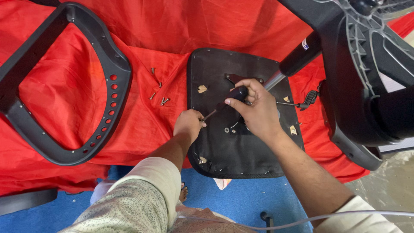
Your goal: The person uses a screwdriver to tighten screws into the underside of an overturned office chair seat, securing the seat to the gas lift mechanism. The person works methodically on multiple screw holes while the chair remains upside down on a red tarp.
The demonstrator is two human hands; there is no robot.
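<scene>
1. Right hand [254,110]: closed around the dark handle of a screwdriver [228,100], over the middle of the seat base [215,151].
2. Left hand [189,124]: fingers curled shut at the screwdriver's tip, pinching at the left part of the seat base; whether it holds a screw there cannot be told.
3. Screwdriver: slanted, handle up toward the right hand, metal shaft running down-left to the left hand.
4. Seat base: a black, rounded panel lying underside up on a red cloth [172,30], with a washer-like fitting just below the screwdriver's shaft.
5. Loose screws [157,90]: several scattered on the red cloth just left of the seat base.
6. Backrest frame [113,77]: a black loop with a row of holes, lying well to the left of the seat base.
7. Gas-lift column [297,58]: black with a silver rod, slanting up and to the right from the seat base toward a black star-shaped chair base [362,73].
8. Small tool [302,105]: thin-shafted, black-handled, resting at the right edge of the seat base.
</scene>
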